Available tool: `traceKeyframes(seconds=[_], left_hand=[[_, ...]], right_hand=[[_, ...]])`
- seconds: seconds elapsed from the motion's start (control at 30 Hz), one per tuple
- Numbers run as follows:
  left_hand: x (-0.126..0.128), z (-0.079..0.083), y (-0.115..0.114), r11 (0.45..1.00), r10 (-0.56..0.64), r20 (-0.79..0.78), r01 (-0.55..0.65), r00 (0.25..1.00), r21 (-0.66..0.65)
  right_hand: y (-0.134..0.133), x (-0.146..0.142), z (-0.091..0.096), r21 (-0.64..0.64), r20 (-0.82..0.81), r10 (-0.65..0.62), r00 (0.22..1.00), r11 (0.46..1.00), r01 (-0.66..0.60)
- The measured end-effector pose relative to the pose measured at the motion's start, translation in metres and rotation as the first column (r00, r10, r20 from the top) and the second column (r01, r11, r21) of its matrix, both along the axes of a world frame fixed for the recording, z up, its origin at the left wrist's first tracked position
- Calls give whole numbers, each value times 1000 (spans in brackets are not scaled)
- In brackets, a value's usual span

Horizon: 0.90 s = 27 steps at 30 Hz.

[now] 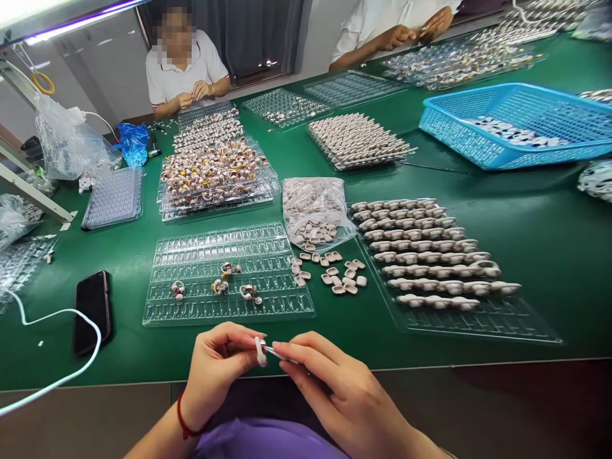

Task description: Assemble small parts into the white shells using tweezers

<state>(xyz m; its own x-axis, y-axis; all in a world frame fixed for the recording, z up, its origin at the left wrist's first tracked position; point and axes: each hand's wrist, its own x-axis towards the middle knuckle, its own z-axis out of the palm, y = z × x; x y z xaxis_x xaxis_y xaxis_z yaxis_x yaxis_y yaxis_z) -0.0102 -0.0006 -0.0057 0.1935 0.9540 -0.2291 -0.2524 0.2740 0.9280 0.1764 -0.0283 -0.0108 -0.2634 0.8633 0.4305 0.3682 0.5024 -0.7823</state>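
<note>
Head cam: I've got the left hand with its grip pinched on a pale part near the front edge of the worktop. The right hand has a narrow grip on a thin tool, tip right at that part. Past them there's a clear tray with four small bits on it, loose caps to its right, and a bag behind those. Phone sits left of the tray.

a red cord bracelet is circling the left wrist; purple clothing is showing below the table's near edge.
</note>
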Motion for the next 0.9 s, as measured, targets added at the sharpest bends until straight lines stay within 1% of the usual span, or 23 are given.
traceKeyframes(seconds=[0.13, 0.47, 0.57, 0.67, 0.7, 0.77, 0.83, 0.9], left_hand=[[0, 0, 0, 1000, 5, 0, -5, 1000, 24], [-2, -3, -1, 997, 8, -3, -8, 1000, 78], [-2, -3, -1, 997, 4, 10, -4, 1000, 73], [-2, -3, 0, 999, -3, 36, 2, 999, 38], [-2, -2, 1, 1000, -7, 49, 6, 999, 17], [-1, -1, 2, 999, -12, 84, 14, 996, -31], [0, 0, 2, 997, -7, 118, 16, 993, -74], [1, 1, 3, 995, 2, 136, 12, 991, -101]], right_hand=[[0, -1, -1, -15, -7, -1, 1000, 1000, 1], [0, -2, 0, -5, -4, -3, 1000, 1000, 3], [0, -2, 2, 3, -8, 0, 1000, 1000, 0], [1, -1, 2, 33, -7, -4, 1000, 999, 4], [1, -1, 1, 59, -1, -10, 1000, 998, 10], [1, 0, -1, 152, 48, -39, 998, 988, 31], [0, 2, -3, 292, 143, -90, 986, 955, 45], [-1, 3, -5, 408, 248, -127, 960, 913, 15]])
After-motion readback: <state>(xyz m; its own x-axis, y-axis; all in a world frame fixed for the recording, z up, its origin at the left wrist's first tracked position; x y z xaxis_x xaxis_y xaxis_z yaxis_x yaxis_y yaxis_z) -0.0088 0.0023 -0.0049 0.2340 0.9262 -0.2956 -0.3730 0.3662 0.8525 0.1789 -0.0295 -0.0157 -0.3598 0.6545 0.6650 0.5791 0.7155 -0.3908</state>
